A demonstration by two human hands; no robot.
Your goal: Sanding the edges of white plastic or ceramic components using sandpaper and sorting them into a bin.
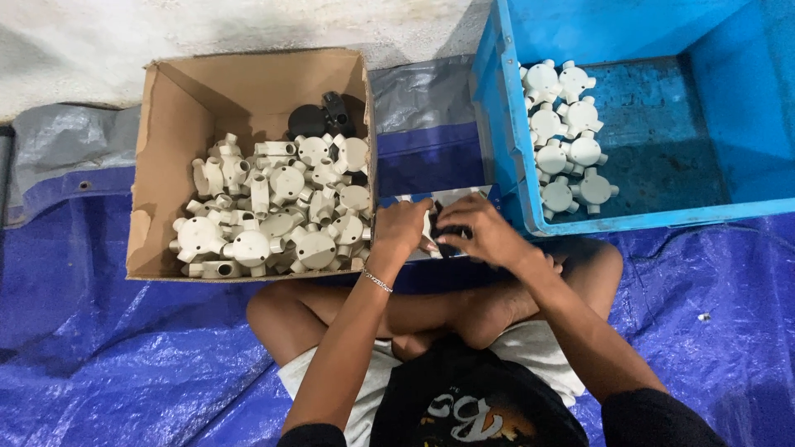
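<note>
Person on the floor: black top with a pale and orange print across the front, sleeves ending above the elbows, forearms bare. Light grey-white shorts, legs and feet bare. Thin silver chain bracelet (378, 281) on the left wrist. Left hand (401, 228) and right hand (484, 232) bare, no gloves or rings visible.

Cardboard box (157, 165) of cream fittings (273, 207), blue crate (505, 124), blue tarp (124, 356)
</note>
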